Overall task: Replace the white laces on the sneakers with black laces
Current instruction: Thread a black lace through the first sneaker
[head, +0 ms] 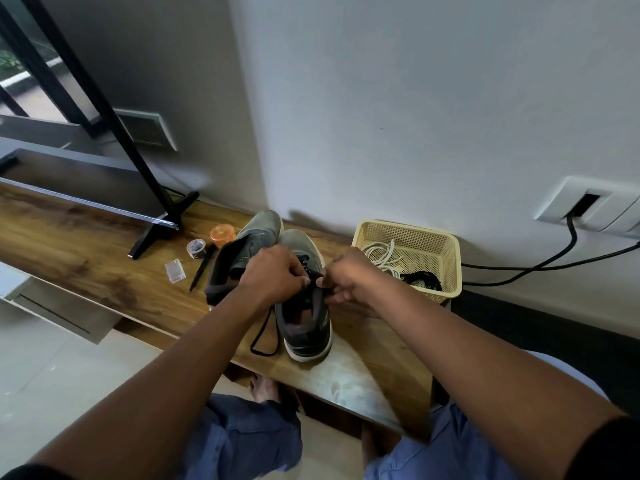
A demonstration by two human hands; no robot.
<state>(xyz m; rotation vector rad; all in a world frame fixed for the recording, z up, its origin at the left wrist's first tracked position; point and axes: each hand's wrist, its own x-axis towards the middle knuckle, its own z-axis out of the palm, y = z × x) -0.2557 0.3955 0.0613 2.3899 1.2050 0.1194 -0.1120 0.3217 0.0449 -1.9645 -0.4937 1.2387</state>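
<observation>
Two grey sneakers sit side by side on the wooden shelf (104, 271), toes toward the wall at 12 o'clock. The right sneaker (306, 327) already carries a black lace (265, 336) through its upper eyelets, and a loose loop of that lace trails off its 9 o'clock side onto the wood. The left hand (273, 275) and the right hand (346, 277) meet over the top of this shoe's tongue, the fingers of each pinched together on a strand of the black lace, which looks like lacing the last eyelets or starting the knot; I cannot tell which. The left sneaker (251, 251), just beside it at 10 o'clock, shows an open, slack collar and no lace that I can make out, so it probably still needs lacing. In the cream basket (446, 268) at 3 o'clock of the shoes lie the white laces (382, 254), pulled out and coiled, with another black lace (424, 279) beside them, likely meant for the second shoe. By my judgement the job is roughly half done: old laces removed, one shoe nearly finished, one left. At 9 o'clock of the shoes lie a pen (201, 271), a small clear box (175, 271), a roll of tape (196, 248) and an orange cup (221, 236). A pale mark shows on the right sneaker's heel side, too small to read; no other writing is legible.
</observation>
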